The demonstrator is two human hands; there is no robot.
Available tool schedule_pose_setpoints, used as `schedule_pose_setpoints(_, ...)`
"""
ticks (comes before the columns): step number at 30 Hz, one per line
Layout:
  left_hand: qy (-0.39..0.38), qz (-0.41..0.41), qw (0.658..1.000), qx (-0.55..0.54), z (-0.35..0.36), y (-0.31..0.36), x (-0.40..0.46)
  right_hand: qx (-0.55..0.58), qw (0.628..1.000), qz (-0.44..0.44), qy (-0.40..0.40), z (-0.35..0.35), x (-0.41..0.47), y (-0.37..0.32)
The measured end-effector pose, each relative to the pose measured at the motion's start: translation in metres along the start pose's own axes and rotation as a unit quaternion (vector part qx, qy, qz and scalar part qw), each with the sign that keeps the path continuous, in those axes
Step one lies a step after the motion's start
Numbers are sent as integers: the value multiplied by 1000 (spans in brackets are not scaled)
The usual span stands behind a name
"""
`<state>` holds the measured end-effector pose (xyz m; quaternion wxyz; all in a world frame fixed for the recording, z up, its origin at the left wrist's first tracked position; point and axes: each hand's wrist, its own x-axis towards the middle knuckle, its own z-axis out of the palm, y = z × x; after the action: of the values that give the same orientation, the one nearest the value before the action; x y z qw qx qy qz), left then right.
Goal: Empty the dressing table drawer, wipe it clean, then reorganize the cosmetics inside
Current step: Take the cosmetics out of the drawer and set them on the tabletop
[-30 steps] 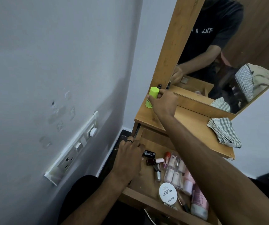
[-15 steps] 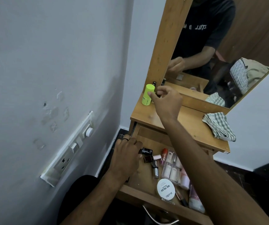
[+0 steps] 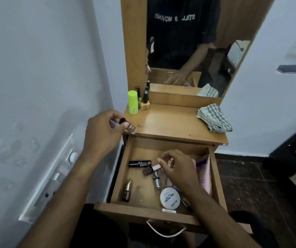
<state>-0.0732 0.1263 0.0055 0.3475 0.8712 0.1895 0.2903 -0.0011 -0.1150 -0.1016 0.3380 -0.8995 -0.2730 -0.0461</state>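
So the dressing table is seen from above, with its mirror at the back edge, where a dark T-shirt and a forearm are reflected. The drawer is pulled out under the front edge of the tabletop, a metal handle hanging off its front.

A checked cloth is bunched up at the right edge of the tabletop. In the back left corner a lime green tube is stood upright, and a yellow nail polish bottle is parked just beside it, with a few more dark-capped bottles behind.

The left hand is held at the tabletop's front left corner, and a small clear bottle with a black cap is pinched in its fingers, right over the edge.

The right hand is down in the drawer, fingers curled around something pale; exactly what's being gripped can't be made out.

Still in the drawer: a white round compact near the front, a black lipstick tube lying toward the back left, a dark red polish bottle beside the right hand, a gold-capped bottle in the front left corner, and a silver bottle in the middle.
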Motion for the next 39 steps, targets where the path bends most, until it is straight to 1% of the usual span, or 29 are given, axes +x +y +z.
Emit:
schedule_pose_setpoints(3,-2,4,1000,23,9,1,32,13,999,-22,-46,3,1,1)
schedule_pose_setpoints(7,-4,14,998,68,26,0,56,22,996,-28,-76,5,1,5)
schedule_pose_setpoints(14,-9,1,996,91,52,1,83,48,994,-40,-86,5,1,5)
schedule_pose_setpoints(21,-1,-32,998,52,65,-1,93,67,993,-40,-92,4,2,2)
schedule_pose_setpoints(24,4,-46,998,49,68,-5,92,58,994,-33,-86,4,2,3)
schedule_pose_setpoints(27,-7,-53,998,36,68,-10,90,44,995,-8,-93,5,3,5)
schedule_pose_setpoints(30,-15,-80,997,11,66,-13,82,19,993,22,-112,4,4,6)
schedule_pose_setpoints(33,20,-95,995,-8,62,-13,61,-4,992,53,-115,5,3,9)
schedule_pose_setpoints(36,38,-61,997,-23,61,-15,21,-48,989,68,-125,5,3,10)
schedule_pose_setpoints(39,-8,-21,1000,-21,71,-17,-27,-94,982,58,-156,8,3,5)
